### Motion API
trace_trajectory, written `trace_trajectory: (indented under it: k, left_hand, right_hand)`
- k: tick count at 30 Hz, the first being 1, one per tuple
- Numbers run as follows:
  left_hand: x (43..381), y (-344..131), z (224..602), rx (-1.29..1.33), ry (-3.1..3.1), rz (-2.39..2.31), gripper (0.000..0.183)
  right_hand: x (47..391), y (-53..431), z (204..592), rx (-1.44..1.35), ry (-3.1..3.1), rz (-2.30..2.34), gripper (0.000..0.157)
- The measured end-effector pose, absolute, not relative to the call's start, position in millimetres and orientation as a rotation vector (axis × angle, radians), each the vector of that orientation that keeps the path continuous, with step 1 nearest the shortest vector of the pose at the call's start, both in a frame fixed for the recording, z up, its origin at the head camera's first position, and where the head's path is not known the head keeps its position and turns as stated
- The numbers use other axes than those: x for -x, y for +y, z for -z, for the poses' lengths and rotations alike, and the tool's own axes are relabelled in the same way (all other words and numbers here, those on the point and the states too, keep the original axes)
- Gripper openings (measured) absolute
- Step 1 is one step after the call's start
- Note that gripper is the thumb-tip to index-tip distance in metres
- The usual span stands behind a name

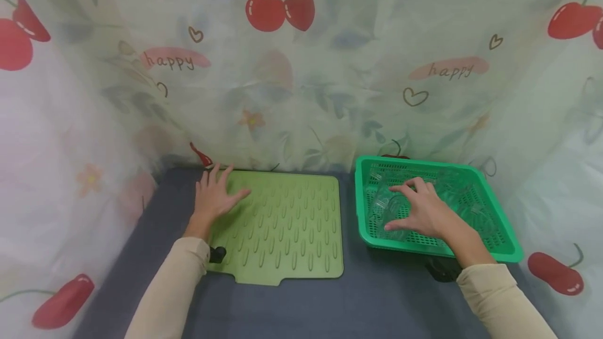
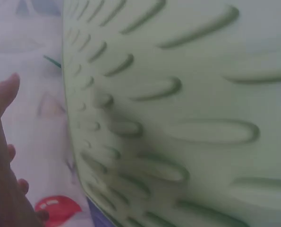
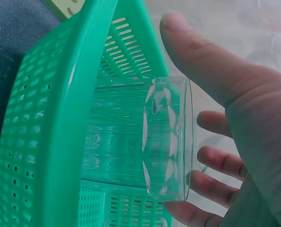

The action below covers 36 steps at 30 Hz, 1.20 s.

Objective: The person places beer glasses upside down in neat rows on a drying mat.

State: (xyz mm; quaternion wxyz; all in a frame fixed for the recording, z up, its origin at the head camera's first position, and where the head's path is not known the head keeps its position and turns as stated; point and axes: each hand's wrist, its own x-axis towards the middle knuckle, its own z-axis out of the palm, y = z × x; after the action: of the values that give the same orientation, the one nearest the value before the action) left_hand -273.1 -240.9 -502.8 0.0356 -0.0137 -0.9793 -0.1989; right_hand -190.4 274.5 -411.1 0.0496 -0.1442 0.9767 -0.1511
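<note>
In the head view, can see a yellow-green ridged board (image 1: 282,229) lying flat on the dark worktop (image 1: 311,307), toward its far left corner. Over the far left part of this board, find the left hand (image 1: 214,195), with fingers spread and thumb held away from them. Toward the far right corner of the worktop, see a green basket (image 1: 511,247), just beside the board. Inside the basket, notice several clear glasses (image 1: 395,205). Above its left half, find the right hand (image 1: 421,213), with thumb and fingers widely parted in a curve. Behind the worktop, see a cloth (image 1: 330,93) with printed cherries.

In the left wrist view, can see the left thumb and some fingertips, well separated, before the cloth and apart from the board's edge.

In the right wrist view, see a faceted glass (image 3: 166,137) inside the basket, with one end directed to the right hand. Around this end, find thumb and fingers loosely bent, not gripping; cannot tell if touching its rim.
</note>
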Motion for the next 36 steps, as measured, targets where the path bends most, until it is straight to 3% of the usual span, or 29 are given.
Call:
trace_trajectory:
  k: [16, 28, 36]
  left_hand:
    - [256.2, -262.8, 525.7, -0.056, -3.191, 0.819, 0.104]
    - [248.9, -263.5, 531.7, -0.078, -3.229, 0.793, 0.104]
    - [249.0, -264.1, 533.6, -0.089, -3.226, 0.783, 0.104]
  right_hand:
    - [190.2, 276.5, 420.2, 0.428, 2.944, 0.544, 0.085]
    - [189.5, 277.0, 423.5, 0.411, 2.907, 0.559, 0.087]
    - [189.6, 277.2, 424.5, 0.469, 2.927, 0.536, 0.075]
